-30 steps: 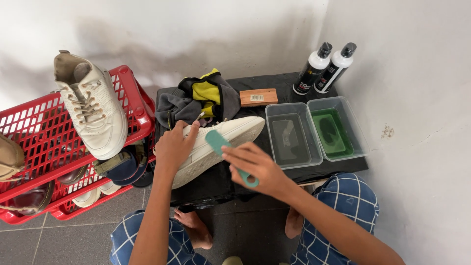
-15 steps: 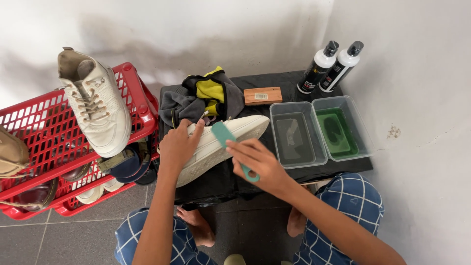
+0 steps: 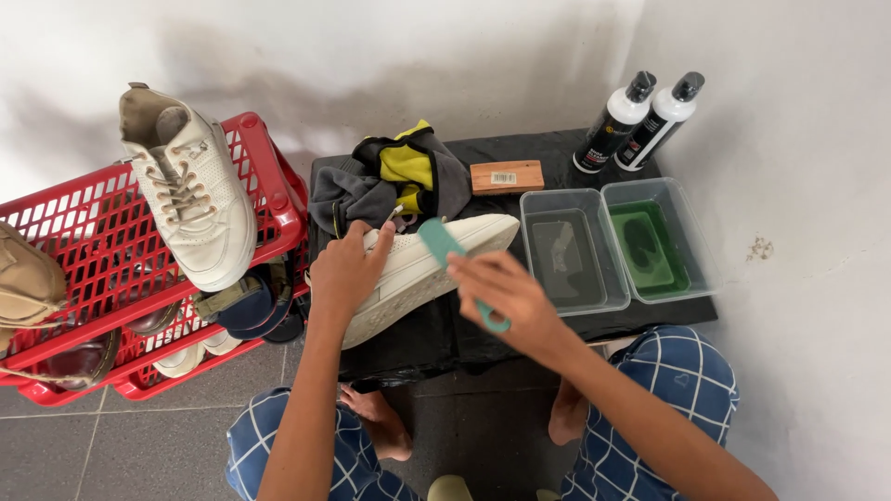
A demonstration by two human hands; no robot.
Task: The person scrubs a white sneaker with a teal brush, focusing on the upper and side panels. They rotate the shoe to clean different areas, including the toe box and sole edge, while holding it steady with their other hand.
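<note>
Brushing a white sneaker on the black-covered table

The right hand [image 3: 506, 299] grips a teal brush [image 3: 444, 243], bristles against the white sneaker [image 3: 422, 269]; the left hand [image 3: 345, 271] clasps its heel end. Short strokes with the shoe firmly braced would suit; both forearms reach forward, wrists bent down.

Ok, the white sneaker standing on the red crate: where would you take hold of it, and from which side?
Grip the white sneaker around its heel collar, coming from above and behind. It lies sole down across the red crate rim with the open collar at the far end, clear of the laces. Both the left hand and right hand are busy on the other shoe.
</note>
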